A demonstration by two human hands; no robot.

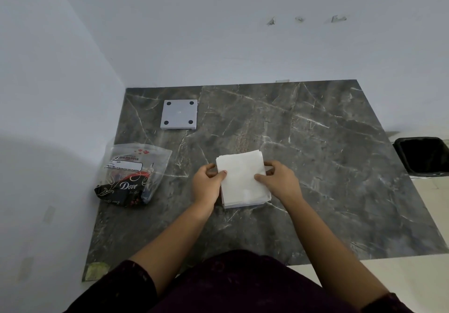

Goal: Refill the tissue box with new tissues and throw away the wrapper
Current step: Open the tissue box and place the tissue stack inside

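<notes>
A stack of white tissues (241, 179) sits in the middle of the dark marble table (328, 167), with a grey edge of the tissue box showing just beneath it. My left hand (207, 184) grips the stack's left side, thumb on top. My right hand (279, 181) grips its right side, thumb also on top. The plastic wrapper (132, 174), clear with a black and red printed part, lies to the left near the wall. A grey square panel (179, 114) with black pads at its corners lies at the back left.
White walls close off the table at the left and back. A black bin (424, 156) stands on the floor past the table's right edge. Pale floor tiles show at the right and front.
</notes>
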